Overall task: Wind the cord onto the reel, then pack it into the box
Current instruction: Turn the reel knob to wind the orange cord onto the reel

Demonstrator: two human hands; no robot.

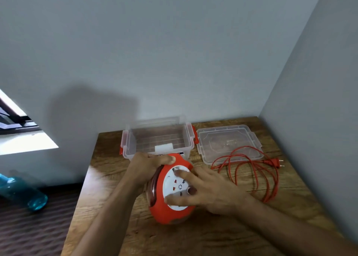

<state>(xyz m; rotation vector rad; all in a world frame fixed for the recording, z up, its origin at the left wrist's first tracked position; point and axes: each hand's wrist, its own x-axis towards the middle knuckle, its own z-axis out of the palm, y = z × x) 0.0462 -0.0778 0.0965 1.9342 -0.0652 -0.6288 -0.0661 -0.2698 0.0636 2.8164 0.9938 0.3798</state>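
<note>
A red cord reel (164, 213) with a white socket face stands tilted on the wooden table (213, 236). My left hand (147, 170) grips its upper rim and handle. My right hand (205, 189) lies spread on the white face, fingers on the centre disc. The red cord (251, 170) lies in loose loops on the table to the right, its plug (273, 161) at the far right. A clear plastic box (133, 143) with red latches stands open behind the reel.
The box's clear lid (249, 137) lies flat to the right of the box, partly under the cord loops. Grey walls close the table's back and right side. A blue bottle (23, 191) lies on the floor at left.
</note>
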